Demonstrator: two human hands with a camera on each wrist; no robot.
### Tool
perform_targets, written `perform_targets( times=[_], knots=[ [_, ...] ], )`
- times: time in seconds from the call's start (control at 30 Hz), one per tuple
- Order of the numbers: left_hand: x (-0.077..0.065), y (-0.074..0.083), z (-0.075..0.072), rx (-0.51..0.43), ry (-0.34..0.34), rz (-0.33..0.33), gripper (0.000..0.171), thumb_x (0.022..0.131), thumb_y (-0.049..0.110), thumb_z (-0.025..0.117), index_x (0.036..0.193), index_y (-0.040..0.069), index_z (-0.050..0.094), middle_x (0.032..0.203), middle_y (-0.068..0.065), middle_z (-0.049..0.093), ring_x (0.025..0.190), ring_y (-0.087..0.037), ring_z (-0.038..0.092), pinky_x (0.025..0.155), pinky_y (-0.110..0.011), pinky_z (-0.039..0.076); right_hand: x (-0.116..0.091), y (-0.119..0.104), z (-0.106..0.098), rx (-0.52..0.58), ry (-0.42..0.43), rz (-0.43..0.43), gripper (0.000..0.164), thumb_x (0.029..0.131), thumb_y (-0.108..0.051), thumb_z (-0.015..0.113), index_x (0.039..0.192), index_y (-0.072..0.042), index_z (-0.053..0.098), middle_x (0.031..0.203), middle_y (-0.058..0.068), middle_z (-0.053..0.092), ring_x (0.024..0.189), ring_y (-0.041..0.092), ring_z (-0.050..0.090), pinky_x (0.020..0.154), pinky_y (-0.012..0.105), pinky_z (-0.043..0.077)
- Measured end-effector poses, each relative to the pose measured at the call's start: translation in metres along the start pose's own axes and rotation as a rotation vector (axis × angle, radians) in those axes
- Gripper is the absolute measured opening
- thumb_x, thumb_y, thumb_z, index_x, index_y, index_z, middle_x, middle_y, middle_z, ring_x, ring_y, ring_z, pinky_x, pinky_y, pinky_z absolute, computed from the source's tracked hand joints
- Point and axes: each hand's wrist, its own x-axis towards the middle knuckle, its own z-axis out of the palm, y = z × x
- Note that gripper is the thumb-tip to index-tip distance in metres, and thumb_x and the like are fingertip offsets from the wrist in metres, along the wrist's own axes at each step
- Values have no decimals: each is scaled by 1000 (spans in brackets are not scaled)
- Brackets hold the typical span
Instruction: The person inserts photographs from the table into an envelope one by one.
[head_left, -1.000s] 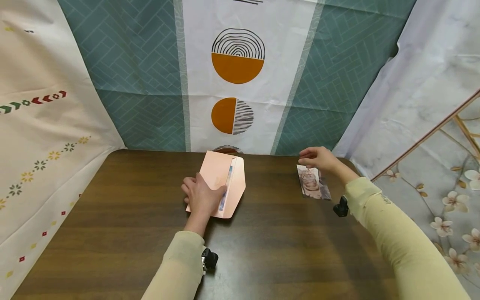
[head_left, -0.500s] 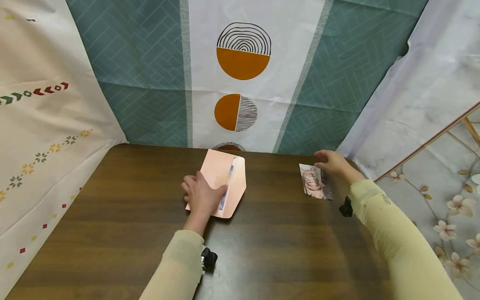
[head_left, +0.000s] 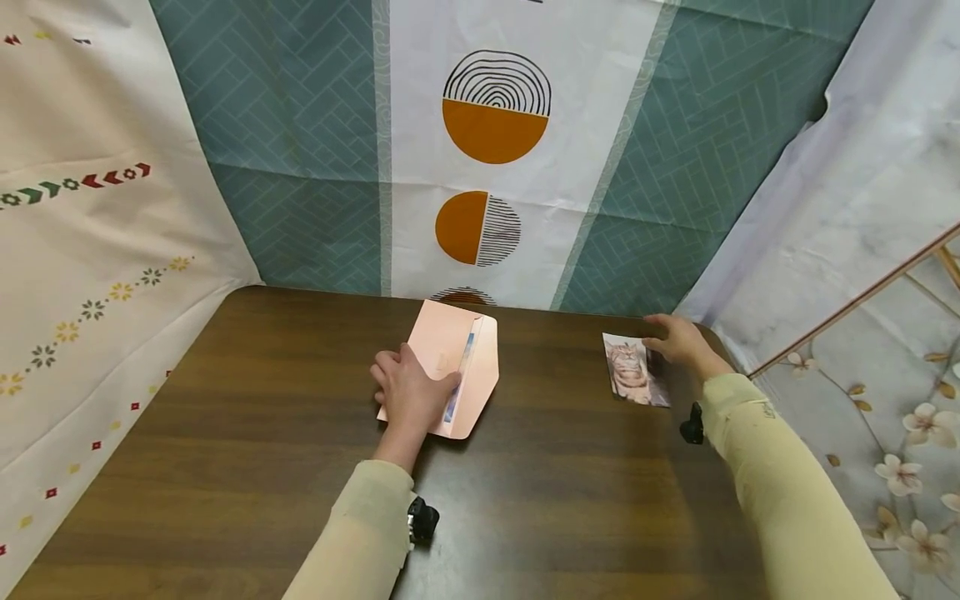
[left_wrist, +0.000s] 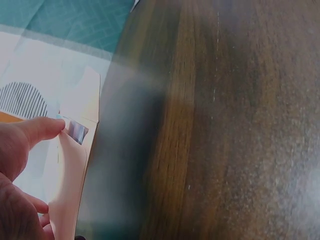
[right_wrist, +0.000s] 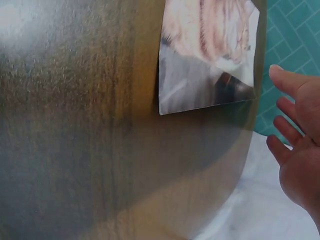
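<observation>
A pink envelope (head_left: 441, 337), its flap unfolded to the right, is in my left hand (head_left: 411, 392). The thumb sits at the pocket's edge, and the fingers curl at the envelope's far side. A strip of a bluish printed card (head_left: 451, 408) shows in the pocket; the rest of it is hidden. On the right of the table lies a photo print (head_left: 628, 369) with a pinkish figure and a dark grey right part. My right hand (head_left: 681, 343) hovers at its upper right corner, fingers loosely spread and holding nothing. In the right wrist view, the photo's near edge (right_wrist: 207, 107) stands slightly off the wood.
The brown wooden table (head_left: 540, 492) ends at the back against a patterned cloth (head_left: 322, 225). A cream cloth (head_left: 112, 333) hangs on the left and a floral one (head_left: 900, 417) on the right. A small black camera sits on each wrist.
My right hand has drawn rightward from above the photo's top edge to its upper right corner. The photo stays on the table. My left hand keeps its hold on the envelope.
</observation>
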Motion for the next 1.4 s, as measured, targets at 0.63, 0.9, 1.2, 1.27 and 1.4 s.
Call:
perform_targets(
  times=[0.63, 0.9, 1.2, 1.27, 1.4],
  knots=[
    [-2, 2, 2, 11, 13, 18, 102, 82, 45, 90, 156, -6, 41, 138, -27, 36, 133, -43, 30, 97, -65, 40, 5, -2, 14, 40, 28, 69, 48, 101, -10, 70, 141, 12, 57, 143, 37, 57, 136, 59, 48, 114, 68, 36],
    [-4, 4, 3, 29, -2, 13, 101, 82, 46, 89, 154, -6, 42, 138, -28, 35, 132, -44, 30, 97, -65, 40, 2, 6, 19, 14, 27, 77, 44, 99, -10, 72, 135, 13, 61, 133, 37, 63, 127, 57, 55, 109, 67, 41],
    [-4, 3, 6, 41, -22, 11, 106, 83, 48, 88, 159, -6, 37, 140, -27, 34, 135, -44, 29, 99, -64, 40, -1, 8, 22, 51, 35, 92, 43, 97, -9, 73, 131, 13, 62, 126, 36, 66, 119, 54, 61, 104, 65, 45],
    [-4, 3, 7, 40, -22, 12, 106, 83, 48, 88, 159, -6, 38, 140, -27, 34, 135, -44, 29, 99, -64, 40, -1, 9, 22, 52, 37, 94, 42, 96, -9, 73, 130, 13, 62, 123, 35, 67, 117, 53, 62, 103, 64, 46],
    [-4, 3, 8, 43, -21, 17, 105, 83, 48, 88, 158, -6, 38, 139, -27, 34, 134, -43, 29, 98, -64, 40, -3, 11, 23, 70, 42, 106, 40, 96, -8, 74, 128, 13, 63, 119, 34, 68, 115, 52, 64, 102, 63, 47]
  ],
)
